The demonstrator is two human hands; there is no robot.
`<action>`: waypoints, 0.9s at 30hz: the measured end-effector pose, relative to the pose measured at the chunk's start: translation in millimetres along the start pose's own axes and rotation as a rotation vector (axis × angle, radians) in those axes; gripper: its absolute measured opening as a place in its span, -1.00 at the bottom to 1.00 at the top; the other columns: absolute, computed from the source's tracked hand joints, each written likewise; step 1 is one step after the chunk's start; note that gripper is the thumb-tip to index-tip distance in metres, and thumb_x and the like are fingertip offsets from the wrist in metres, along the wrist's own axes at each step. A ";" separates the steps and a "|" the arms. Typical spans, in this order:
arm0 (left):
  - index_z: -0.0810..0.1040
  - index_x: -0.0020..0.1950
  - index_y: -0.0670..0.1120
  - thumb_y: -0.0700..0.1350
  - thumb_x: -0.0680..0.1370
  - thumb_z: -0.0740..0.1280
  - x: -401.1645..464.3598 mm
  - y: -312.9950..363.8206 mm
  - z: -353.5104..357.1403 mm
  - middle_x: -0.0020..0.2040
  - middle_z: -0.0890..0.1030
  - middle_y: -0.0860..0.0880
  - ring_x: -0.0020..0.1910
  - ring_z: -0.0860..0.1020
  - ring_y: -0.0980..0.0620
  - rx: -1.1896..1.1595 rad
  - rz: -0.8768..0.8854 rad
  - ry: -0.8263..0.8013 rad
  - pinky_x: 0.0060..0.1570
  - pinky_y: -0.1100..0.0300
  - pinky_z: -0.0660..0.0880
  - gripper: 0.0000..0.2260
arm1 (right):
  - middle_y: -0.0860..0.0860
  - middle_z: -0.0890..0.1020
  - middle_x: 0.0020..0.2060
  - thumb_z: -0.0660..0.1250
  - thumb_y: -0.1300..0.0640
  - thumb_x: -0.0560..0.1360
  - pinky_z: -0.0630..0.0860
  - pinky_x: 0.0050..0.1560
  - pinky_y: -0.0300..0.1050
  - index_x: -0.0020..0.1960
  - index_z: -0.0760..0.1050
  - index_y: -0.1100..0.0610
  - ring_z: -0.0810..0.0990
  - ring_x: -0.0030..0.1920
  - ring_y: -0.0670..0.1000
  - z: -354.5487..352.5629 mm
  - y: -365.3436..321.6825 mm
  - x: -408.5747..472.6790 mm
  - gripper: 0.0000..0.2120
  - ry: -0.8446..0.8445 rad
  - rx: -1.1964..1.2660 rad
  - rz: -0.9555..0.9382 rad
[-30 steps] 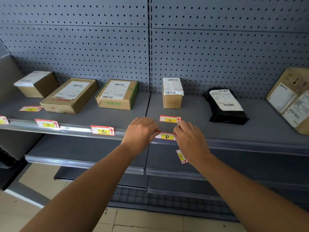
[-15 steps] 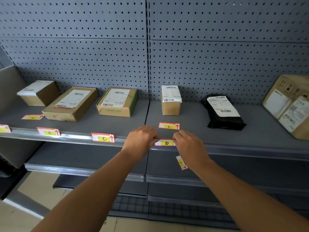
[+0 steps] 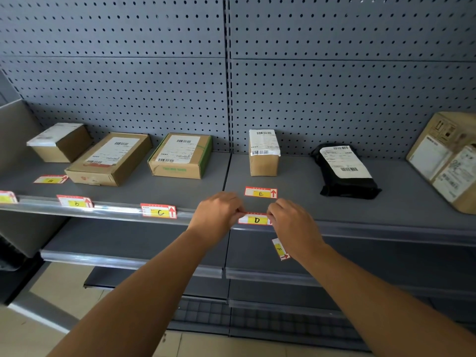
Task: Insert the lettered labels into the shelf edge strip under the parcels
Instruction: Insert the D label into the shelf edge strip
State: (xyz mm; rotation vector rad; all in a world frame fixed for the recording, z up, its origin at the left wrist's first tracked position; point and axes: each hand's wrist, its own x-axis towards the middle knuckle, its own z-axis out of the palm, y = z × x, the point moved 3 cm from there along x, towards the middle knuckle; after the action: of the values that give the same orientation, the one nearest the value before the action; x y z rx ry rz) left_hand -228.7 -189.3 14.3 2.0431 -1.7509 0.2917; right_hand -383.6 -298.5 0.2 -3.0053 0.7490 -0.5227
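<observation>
A grey metal shelf (image 3: 334, 202) before a perforated back panel (image 3: 334, 99) carries cardboard parcels (image 3: 180, 155). The left hand (image 3: 216, 215) and right hand (image 3: 291, 225) pinch the ends of the D label (image 3: 255, 219) at the clear plastic edge strip (image 3: 116, 211). The right hand also holds the F label (image 3: 280, 249). The E label (image 3: 260, 193) lies flat on the shelf.

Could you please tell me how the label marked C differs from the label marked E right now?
The C label sits in the shelf edge strip, while the E label lies loose and flat on the shelf top. The C label is below the green-taped box; the E label lies in front of the small upright box, just behind the hands. Both are red-bordered, with a yellow patch, a handwritten letter and a red arrow.
</observation>
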 end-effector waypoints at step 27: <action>0.61 0.02 -0.02 0.02 0.59 0.26 -41.9 -36.1 -44.8 -0.12 0.60 0.09 -0.24 0.56 0.12 0.054 -0.059 0.116 -0.19 0.16 0.53 -0.82 | -0.01 0.49 0.13 0.46 -0.06 0.50 0.49 0.24 0.05 0.21 0.48 0.04 0.51 0.15 0.04 20.5 66.4 105.6 -0.63 -0.366 0.376 0.217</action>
State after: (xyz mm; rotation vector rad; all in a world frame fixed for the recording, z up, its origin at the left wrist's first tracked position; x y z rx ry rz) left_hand -195.8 -128.1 29.4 2.0679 -1.6272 0.4339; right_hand -319.6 -407.1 9.1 -2.5282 0.8226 -0.0858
